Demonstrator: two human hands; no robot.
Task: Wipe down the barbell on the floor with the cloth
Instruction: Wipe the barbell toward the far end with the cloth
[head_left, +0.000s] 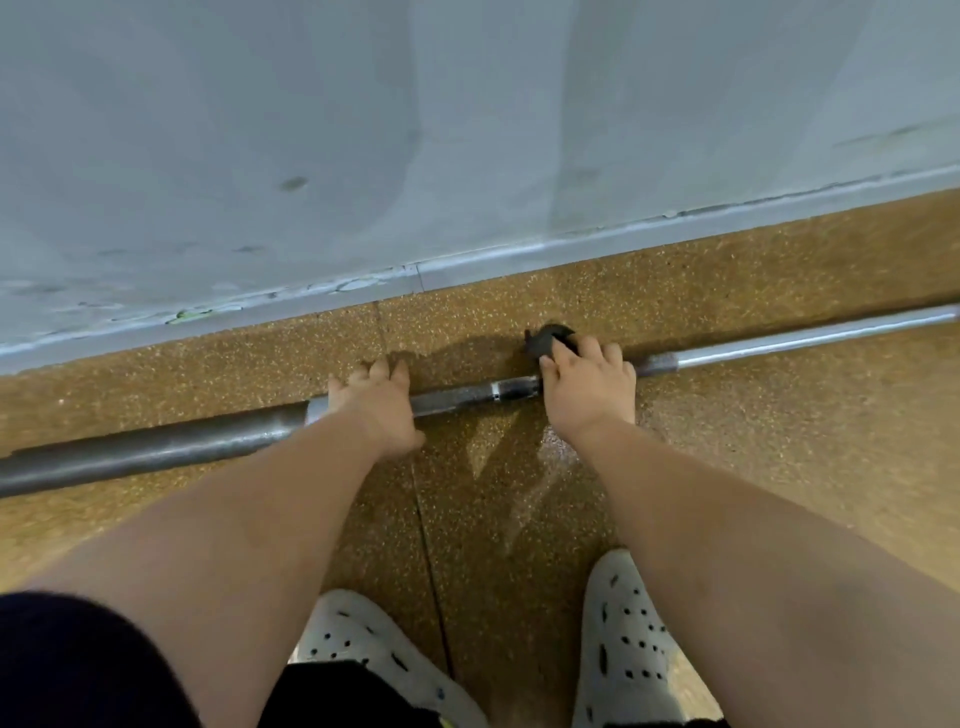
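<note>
Two hands are down on the barbell (457, 402), which lies on the speckled brown floor (779, 441). It runs from low on the left up toward the right, a little out from the wall (467, 130) and roughly alongside its skirting (519, 252).

The left hand (371, 402) lies over the bar where the thick dark sleeve meets the thinner shaft. Its fingers curl over the far side and grip it, which I take as steadying the bar against rolling. The right hand (589, 387) sits further right on the shaft, fingers bent round a dark cloth (550, 340) that bulges out past the fingertips on the wall side. I cannot tell how much of the cloth wraps under the bar.

To my eye the wiping is in mid-course on the middle shaft. The knurled stretch between the hands and the shiny length to the right look like ground the cloth could cover next. That calls for sliding the right hand along with the cloth pressed on while the left grips firm.

There is open floor along the bar to the right, out to the edge of view. On the wall side only a narrow strip of floor remains, so knuckles and cloth have little room there. The pale perforated shoes (626, 639) stand well back, with bare floor between them and the bar. A wet-looking sheen under the right wrist may be slick.
</note>
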